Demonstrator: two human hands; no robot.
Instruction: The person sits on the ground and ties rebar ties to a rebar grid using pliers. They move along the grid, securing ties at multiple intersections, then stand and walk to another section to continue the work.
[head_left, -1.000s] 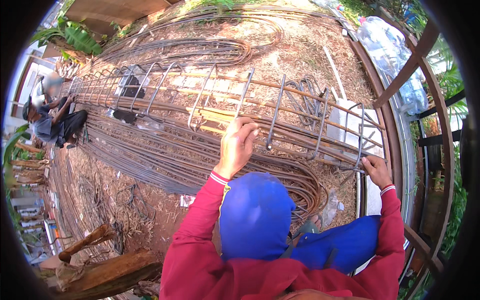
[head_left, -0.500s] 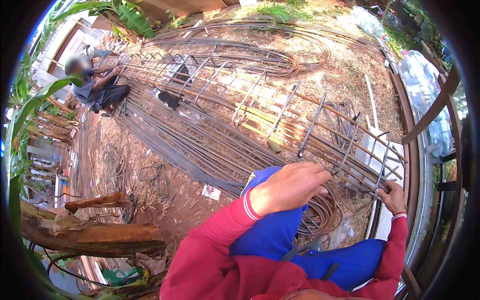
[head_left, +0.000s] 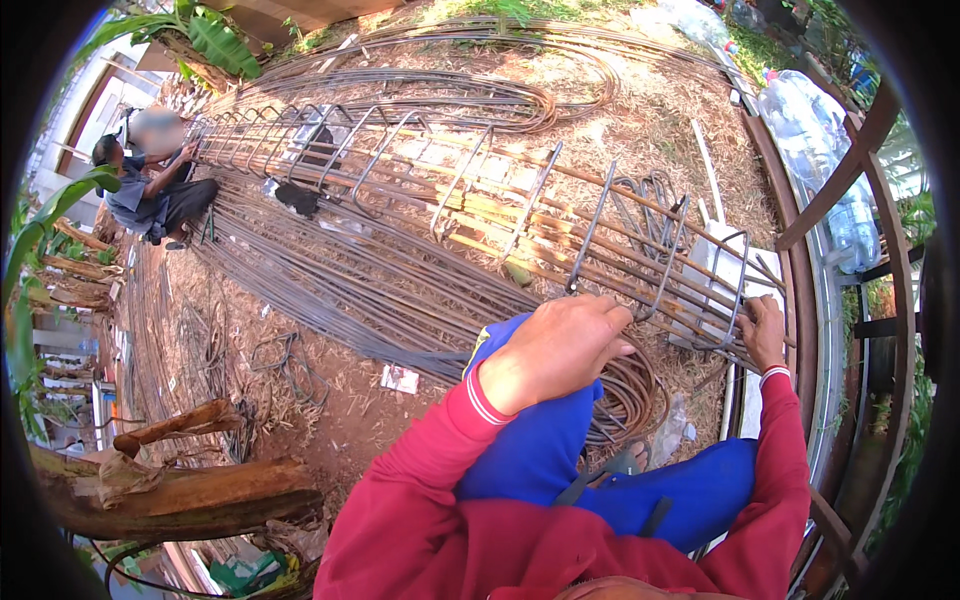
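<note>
A long cage of rusty rebar (head_left: 600,258) with bent steel stirrups stretches from the far left to just in front of me. At its near right end, my right hand (head_left: 763,332) is closed, fingers curled at the side of the last stirrup (head_left: 742,268). My left hand (head_left: 568,345) is above my blue-clad left knee, its fingers bent and pressed together, close to the lower corner of another stirrup (head_left: 588,240). Whatever those fingers hold, if anything, is hidden beneath the hand.
A co-worker (head_left: 150,200) crouches at the cage's far end. Straight bars (head_left: 350,290) lie along its left side; a wire coil (head_left: 635,395) sits beside my knee. Beyond the cage lie looped rods (head_left: 520,100). Large plastic bottles (head_left: 820,160) and a metal frame (head_left: 870,190) border the right.
The view has shifted, so the scene sits further left. My right hand has moved up from the last stirrup's lower corner along its side. My left hand stays over the knee.
</note>
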